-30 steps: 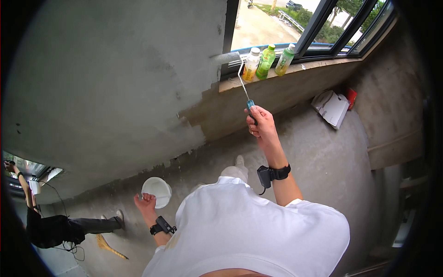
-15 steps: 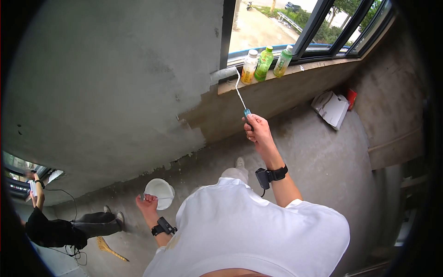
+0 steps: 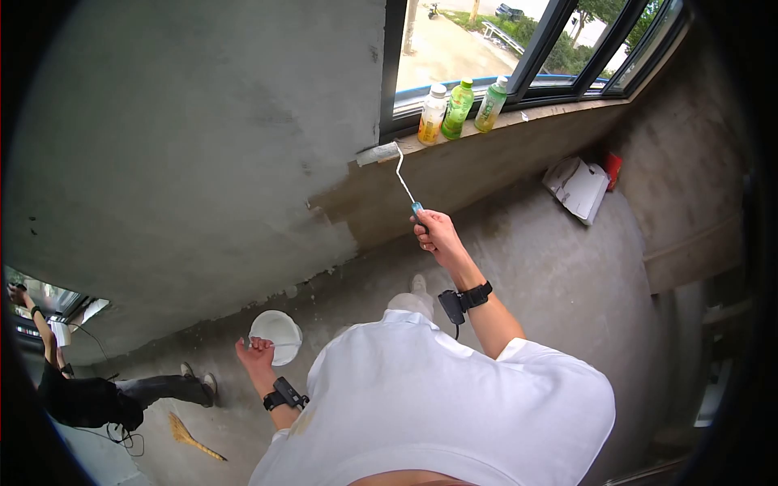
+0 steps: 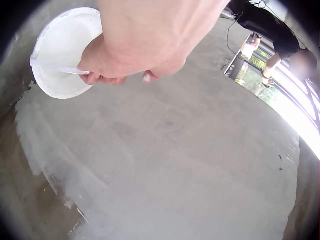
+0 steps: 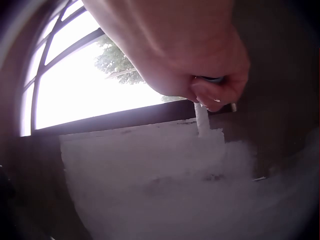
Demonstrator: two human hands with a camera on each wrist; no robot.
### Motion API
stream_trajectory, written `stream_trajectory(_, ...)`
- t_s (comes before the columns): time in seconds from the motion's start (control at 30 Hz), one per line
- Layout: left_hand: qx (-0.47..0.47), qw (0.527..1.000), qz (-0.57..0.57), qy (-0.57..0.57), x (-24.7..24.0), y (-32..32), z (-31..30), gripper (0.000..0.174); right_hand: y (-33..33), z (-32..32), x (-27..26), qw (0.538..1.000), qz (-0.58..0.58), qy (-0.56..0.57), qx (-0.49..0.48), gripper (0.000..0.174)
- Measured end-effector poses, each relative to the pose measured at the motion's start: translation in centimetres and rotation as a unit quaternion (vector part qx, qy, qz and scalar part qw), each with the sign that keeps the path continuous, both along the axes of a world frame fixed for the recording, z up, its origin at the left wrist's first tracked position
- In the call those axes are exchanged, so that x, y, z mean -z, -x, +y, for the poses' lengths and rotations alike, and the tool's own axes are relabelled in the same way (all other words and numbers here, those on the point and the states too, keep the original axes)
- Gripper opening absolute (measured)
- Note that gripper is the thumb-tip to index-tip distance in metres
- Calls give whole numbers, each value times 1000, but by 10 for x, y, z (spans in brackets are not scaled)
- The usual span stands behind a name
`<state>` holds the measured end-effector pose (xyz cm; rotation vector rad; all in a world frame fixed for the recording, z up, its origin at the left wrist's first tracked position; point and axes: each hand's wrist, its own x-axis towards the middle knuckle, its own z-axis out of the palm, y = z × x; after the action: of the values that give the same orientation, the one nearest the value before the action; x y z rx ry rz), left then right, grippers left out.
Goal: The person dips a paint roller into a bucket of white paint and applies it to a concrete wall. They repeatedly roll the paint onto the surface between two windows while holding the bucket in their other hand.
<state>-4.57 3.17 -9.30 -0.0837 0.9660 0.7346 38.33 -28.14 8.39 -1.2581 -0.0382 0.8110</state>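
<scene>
My right hand [image 3: 440,237] grips the blue handle of a paint roller [image 3: 378,155], fingers curled round it. The roller's pale sleeve lies against the wall [image 3: 219,146], beside the corner of the window sill, where grey coating borders bare brown. In the right wrist view the hand hides most of the roller; only a strip of the white sleeve [image 5: 201,122] shows below the fingers. Low on the left, my left hand [image 3: 257,358] holds a white bucket [image 4: 35,57] by its handle, with whitish stuff inside it. The curled fingers cover the handle's near part.
Three drink bottles [image 3: 458,109] stand on the sill [image 3: 559,110] under the window. A torn white box [image 3: 578,188] lies on the floor at right. Another person [image 3: 89,401] in dark clothes works at far left, near a straw hand broom [image 3: 190,437] and trailing cords.
My right hand has drawn the roller down the wall, from beside the window frame to below the sill corner. The left hand and bucket stay nearly in place.
</scene>
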Motion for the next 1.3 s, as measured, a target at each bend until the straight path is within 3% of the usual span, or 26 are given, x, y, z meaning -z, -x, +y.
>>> stream_trajectory(0.33,-23,1000,-3,6,3,16,-9,35,16,29,-68,997,-55,-44,-26,27)
stream_trajectory(0.93,-43,998,35,7,19,27,-14,34,0,35,37,998,45,14,-41,25)
stream_trajectory(1.1,-47,999,8,8,13,25,-11,35,13,44,5,997,-16,57,-50,28)
stream_trajectory(1.3,-36,999,-1,7,19,22,-6,34,35,60,-37,996,-38,26,-70,27)
